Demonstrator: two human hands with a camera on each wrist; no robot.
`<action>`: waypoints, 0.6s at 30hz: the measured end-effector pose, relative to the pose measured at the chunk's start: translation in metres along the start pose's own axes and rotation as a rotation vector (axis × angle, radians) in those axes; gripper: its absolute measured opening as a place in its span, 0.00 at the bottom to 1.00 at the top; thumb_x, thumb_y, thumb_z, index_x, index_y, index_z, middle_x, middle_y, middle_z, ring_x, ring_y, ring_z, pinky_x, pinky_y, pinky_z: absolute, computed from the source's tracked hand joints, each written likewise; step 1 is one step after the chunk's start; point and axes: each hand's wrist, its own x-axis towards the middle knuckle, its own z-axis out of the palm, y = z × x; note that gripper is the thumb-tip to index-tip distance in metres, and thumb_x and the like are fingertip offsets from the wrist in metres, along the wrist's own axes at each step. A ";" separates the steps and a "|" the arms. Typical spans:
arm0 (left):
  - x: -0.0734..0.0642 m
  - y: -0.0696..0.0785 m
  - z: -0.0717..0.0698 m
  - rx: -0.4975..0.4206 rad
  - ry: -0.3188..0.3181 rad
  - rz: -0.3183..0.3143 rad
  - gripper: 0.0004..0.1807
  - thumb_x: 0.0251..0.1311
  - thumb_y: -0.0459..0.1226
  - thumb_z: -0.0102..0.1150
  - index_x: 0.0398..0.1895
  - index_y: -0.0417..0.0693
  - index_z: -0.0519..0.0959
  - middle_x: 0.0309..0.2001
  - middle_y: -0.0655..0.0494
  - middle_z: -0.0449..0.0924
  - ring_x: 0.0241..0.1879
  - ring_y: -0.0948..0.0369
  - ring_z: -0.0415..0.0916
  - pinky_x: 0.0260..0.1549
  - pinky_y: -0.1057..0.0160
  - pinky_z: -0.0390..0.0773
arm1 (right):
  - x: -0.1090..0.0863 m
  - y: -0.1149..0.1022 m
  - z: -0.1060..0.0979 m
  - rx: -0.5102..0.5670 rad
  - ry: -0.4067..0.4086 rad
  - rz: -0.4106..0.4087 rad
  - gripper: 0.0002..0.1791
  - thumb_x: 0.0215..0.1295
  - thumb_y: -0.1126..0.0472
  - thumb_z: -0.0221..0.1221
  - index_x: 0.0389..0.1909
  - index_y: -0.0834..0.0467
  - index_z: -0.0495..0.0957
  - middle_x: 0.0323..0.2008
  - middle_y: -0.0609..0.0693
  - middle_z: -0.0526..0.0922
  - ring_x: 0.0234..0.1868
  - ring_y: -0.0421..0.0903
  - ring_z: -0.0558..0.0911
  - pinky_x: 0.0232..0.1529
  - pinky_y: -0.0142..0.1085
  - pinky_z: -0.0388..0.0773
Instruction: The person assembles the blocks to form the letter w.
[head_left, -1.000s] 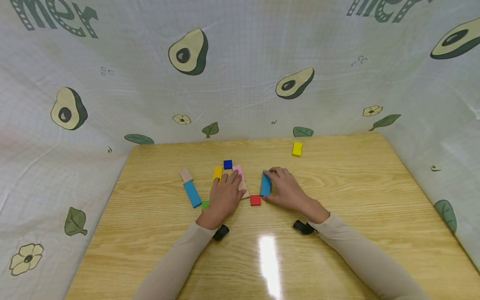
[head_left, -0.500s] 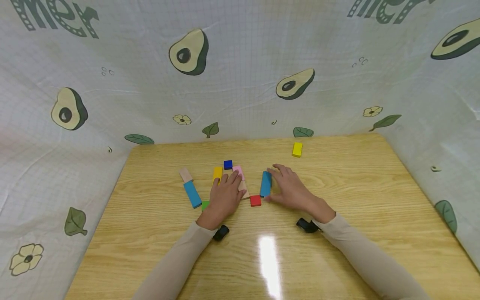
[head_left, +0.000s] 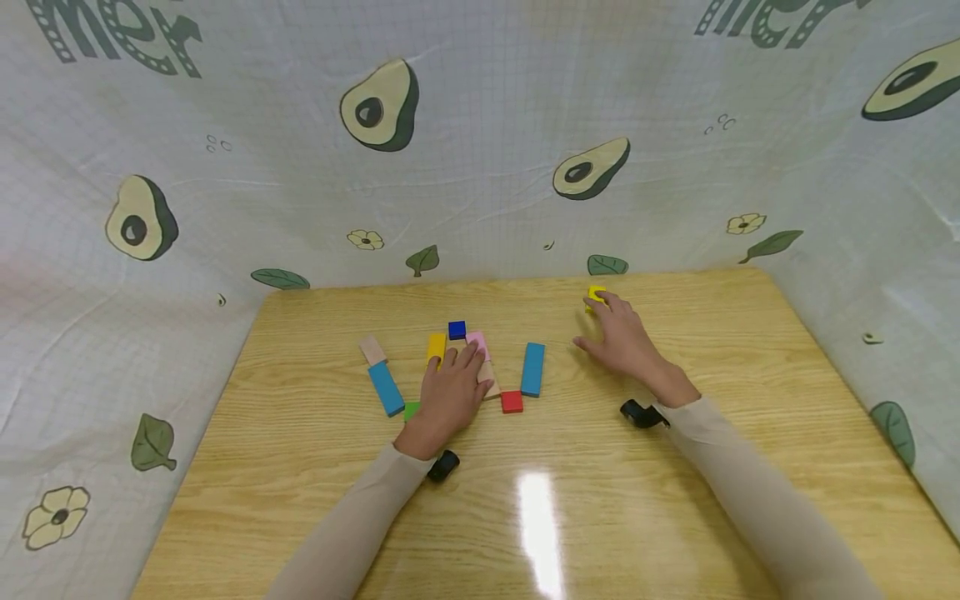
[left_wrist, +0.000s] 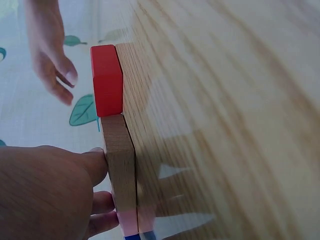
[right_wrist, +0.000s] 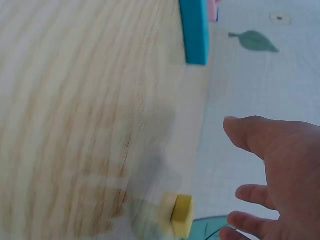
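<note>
In the head view my left hand [head_left: 452, 392] rests with relaxed fingers over a cluster of toy blocks. Its fingertips lie on a pink block [head_left: 477, 344] and the thumb touches a plain wooden block [head_left: 488, 380]; the left wrist view shows the thumb against the wooden block [left_wrist: 121, 165]. A yellow-orange block [head_left: 437, 347] and a green block [head_left: 412, 412] are partly covered by this hand. My right hand [head_left: 626, 340] hangs over the table with spread fingers, overlapping the bright yellow block [head_left: 596, 293] at the back. In the right wrist view, the yellow block [right_wrist: 182, 217] stands apart from the fingers.
A long blue block [head_left: 532, 369] lies between the hands, beside a red block [head_left: 512, 402]. Left of the cluster sit another blue block [head_left: 386, 388] and a wooden block [head_left: 372, 350]. A dark blue cube [head_left: 457, 330] is behind. A patterned cloth [head_left: 480, 167] encloses the table.
My right hand has let go of the long blue block and moved back and right to the yellow block. The left hand stays in place.
</note>
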 end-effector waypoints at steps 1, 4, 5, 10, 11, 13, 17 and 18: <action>0.000 0.000 0.000 0.000 -0.002 -0.001 0.32 0.82 0.53 0.49 0.81 0.49 0.67 0.81 0.52 0.63 0.73 0.47 0.65 0.71 0.43 0.66 | 0.002 0.004 -0.001 -0.001 0.004 0.004 0.43 0.72 0.55 0.68 0.78 0.72 0.61 0.77 0.74 0.57 0.76 0.74 0.59 0.74 0.69 0.56; 0.000 0.000 0.000 -0.003 -0.005 -0.003 0.32 0.82 0.53 0.48 0.81 0.49 0.67 0.81 0.52 0.63 0.73 0.47 0.65 0.71 0.43 0.66 | 0.006 0.014 -0.003 -0.001 0.014 0.010 0.43 0.72 0.55 0.68 0.78 0.73 0.61 0.77 0.75 0.57 0.76 0.75 0.59 0.74 0.70 0.56; 0.001 0.000 0.000 -0.005 -0.005 -0.003 0.32 0.82 0.53 0.48 0.81 0.49 0.67 0.81 0.52 0.63 0.73 0.47 0.64 0.71 0.43 0.66 | 0.008 0.018 -0.004 0.001 0.013 0.012 0.43 0.72 0.55 0.68 0.78 0.73 0.60 0.77 0.75 0.57 0.75 0.75 0.59 0.74 0.70 0.55; 0.000 0.000 -0.001 -0.006 -0.005 -0.001 0.31 0.82 0.53 0.48 0.80 0.49 0.67 0.81 0.51 0.62 0.73 0.47 0.65 0.71 0.42 0.66 | 0.017 0.032 -0.007 -0.018 0.009 0.017 0.43 0.72 0.56 0.67 0.77 0.74 0.61 0.77 0.75 0.57 0.75 0.76 0.60 0.74 0.70 0.56; 0.000 0.000 -0.002 -0.006 -0.003 -0.001 0.31 0.82 0.53 0.49 0.80 0.49 0.67 0.81 0.51 0.63 0.73 0.47 0.65 0.71 0.42 0.66 | 0.018 0.034 -0.008 -0.027 0.005 0.018 0.43 0.72 0.56 0.67 0.77 0.75 0.60 0.78 0.75 0.56 0.75 0.76 0.60 0.74 0.70 0.56; 0.000 0.000 -0.001 -0.003 -0.001 0.000 0.32 0.82 0.53 0.49 0.81 0.49 0.67 0.81 0.52 0.63 0.73 0.47 0.65 0.70 0.42 0.67 | 0.020 0.038 -0.009 -0.036 0.002 0.020 0.43 0.73 0.56 0.66 0.77 0.75 0.60 0.77 0.76 0.57 0.75 0.76 0.60 0.73 0.70 0.57; -0.001 0.000 0.000 0.003 0.009 0.005 0.32 0.82 0.53 0.49 0.81 0.49 0.67 0.81 0.52 0.63 0.72 0.47 0.66 0.69 0.42 0.67 | 0.023 0.043 -0.011 -0.041 -0.017 0.027 0.43 0.74 0.56 0.65 0.78 0.74 0.58 0.78 0.75 0.56 0.75 0.76 0.59 0.74 0.70 0.56; -0.001 0.000 0.000 0.005 0.012 0.005 0.32 0.82 0.53 0.49 0.81 0.49 0.67 0.81 0.52 0.63 0.72 0.47 0.66 0.69 0.43 0.68 | 0.024 0.044 -0.012 -0.039 -0.023 0.029 0.43 0.75 0.56 0.65 0.79 0.74 0.58 0.78 0.75 0.56 0.75 0.76 0.59 0.74 0.70 0.56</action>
